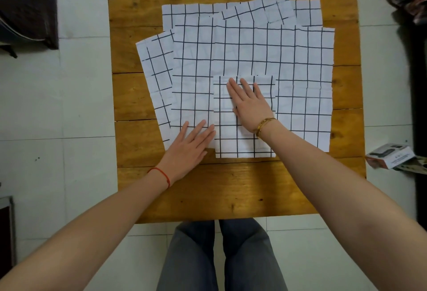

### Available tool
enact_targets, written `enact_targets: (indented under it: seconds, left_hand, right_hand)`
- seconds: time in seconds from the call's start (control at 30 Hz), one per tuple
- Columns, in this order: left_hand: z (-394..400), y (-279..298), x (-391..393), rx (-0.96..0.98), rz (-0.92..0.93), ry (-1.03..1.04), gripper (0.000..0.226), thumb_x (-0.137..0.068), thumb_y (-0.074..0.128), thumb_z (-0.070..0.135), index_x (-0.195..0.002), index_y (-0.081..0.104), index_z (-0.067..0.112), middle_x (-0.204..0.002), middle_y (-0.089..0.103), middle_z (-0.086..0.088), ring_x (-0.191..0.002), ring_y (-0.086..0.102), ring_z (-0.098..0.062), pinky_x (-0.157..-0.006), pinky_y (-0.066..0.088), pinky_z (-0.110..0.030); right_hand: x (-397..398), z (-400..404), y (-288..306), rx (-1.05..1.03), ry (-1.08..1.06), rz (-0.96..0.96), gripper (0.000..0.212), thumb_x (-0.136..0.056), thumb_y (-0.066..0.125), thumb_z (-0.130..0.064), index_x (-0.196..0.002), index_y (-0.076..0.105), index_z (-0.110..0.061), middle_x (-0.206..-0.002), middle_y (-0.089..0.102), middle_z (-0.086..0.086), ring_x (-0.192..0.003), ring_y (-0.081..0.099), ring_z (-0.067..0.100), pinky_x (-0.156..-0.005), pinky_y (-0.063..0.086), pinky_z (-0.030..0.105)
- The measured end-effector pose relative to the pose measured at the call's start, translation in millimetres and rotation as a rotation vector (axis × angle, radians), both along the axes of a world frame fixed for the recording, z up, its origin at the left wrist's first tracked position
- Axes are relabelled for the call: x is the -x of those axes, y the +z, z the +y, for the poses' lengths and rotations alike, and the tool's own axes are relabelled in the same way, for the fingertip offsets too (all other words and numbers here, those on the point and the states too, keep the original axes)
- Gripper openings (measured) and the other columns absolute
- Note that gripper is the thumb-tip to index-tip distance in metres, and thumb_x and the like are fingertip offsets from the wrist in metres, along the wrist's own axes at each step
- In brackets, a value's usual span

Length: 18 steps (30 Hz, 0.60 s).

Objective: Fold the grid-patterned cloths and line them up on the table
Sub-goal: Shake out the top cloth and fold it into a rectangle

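Soft, even light, faint shadows, wide-angle bending at the edges.

Red string bracelet [161, 174], gold bangle [264, 125], grey trousers [221, 256], bare forearms.

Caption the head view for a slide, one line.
Right hand flattens a folded grid cloth atop a pile of unfolded cloths on the wooden table; left hand rests beside it.

Top cloth [242, 59] hides most of lower cloths [157, 78].
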<state>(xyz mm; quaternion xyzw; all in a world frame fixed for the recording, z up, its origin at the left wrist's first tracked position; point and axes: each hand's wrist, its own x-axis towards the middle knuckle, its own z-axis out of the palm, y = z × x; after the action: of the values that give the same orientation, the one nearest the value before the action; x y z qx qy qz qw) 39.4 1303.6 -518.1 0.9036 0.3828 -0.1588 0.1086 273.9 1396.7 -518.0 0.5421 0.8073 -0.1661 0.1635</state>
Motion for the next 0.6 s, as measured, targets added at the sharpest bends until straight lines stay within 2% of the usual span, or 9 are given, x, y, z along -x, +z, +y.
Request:
enact_targets:
  seconds: [0.1,0.3,0.4,0.5,0.6]
  left_hand:
    - [-15,1,5,0.02,-0.008,-0.044,0.058,-0.103,0.018,0.037,-0.156,0.005,0.017,-0.163,-0.001,-0.006,-0.149,-0.009,-0.03,-0.119,0.008,-0.055]
    - [-31,4,5,0.043,-0.034,-0.187,0.055,-0.102,0.032,0.039,-0.152,0.024,0.017,-0.16,0.022,-0.006,-0.15,0.001,-0.031,-0.119,0.01,-0.056]
    - [-29,9,0,0.028,-0.045,-0.224,0.051,-0.101,0.032,0.038,-0.147,0.039,0.016,-0.153,0.038,-0.008,-0.148,0.018,-0.031,-0.119,0.014,-0.054]
    - [-19,12,-12,-0.003,-0.108,-0.129,0.047,-0.101,0.034,0.034,-0.142,0.045,0.014,-0.146,0.046,-0.009,-0.143,0.032,-0.03,-0.119,0.021,-0.051]
    - [-2,15,-27,-0.018,-0.125,0.067,0.049,-0.102,0.03,0.031,-0.146,0.038,0.012,-0.149,0.043,-0.008,-0.142,0.032,-0.028,-0.118,0.024,-0.049]
  right_hand:
    - [2,-1,1,-0.001,-0.009,-0.002,0.062,-0.103,0.03,-0.024,-0.152,-0.006,-0.013,-0.16,-0.01,0.001,-0.148,-0.004,0.026,-0.12,0.004,0.048]
    - [2,-1,-1,-0.004,0.0,-0.011,0.062,-0.103,0.029,-0.023,-0.152,-0.007,-0.014,-0.16,-0.01,0.001,-0.148,-0.005,0.026,-0.12,0.003,0.048]
    - [1,0,-1,-0.013,0.008,-0.012,0.061,-0.103,0.029,-0.023,-0.152,-0.007,-0.014,-0.16,-0.01,0.0,-0.148,-0.004,0.026,-0.12,0.003,0.048]
    - [-1,2,-2,-0.016,0.003,0.033,0.062,-0.102,0.033,-0.024,-0.153,-0.001,-0.013,-0.161,-0.005,0.001,-0.148,-0.001,0.027,-0.12,0.004,0.048]
    - [-5,8,4,-0.094,-0.074,0.223,0.06,-0.097,0.045,-0.018,-0.15,0.02,-0.007,-0.158,0.018,0.01,-0.144,0.018,0.033,-0.119,0.014,0.045]
